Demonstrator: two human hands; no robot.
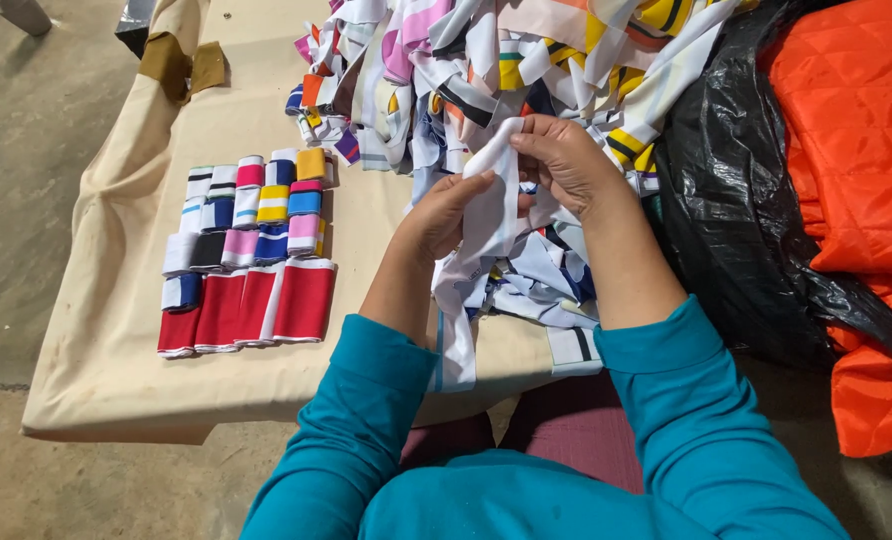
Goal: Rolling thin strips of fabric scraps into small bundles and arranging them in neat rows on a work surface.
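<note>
Likely garment workshop, fabric strip heap (486,60), sorted rolls (251,250)

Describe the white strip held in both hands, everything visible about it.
The white strip is a long, narrow band of soft knit-looking fabric, mostly plain white with a thin blue line near its lower end. The right hand pinches its top end; the left hand grips it lower down from the side. Between them it stands roughly upright, then hangs limp and creased over the table edge, in front of the pile of mixed strips.

A crumpled black plastic bag (736,200) lies beside the orange quilt (856,150).
</note>
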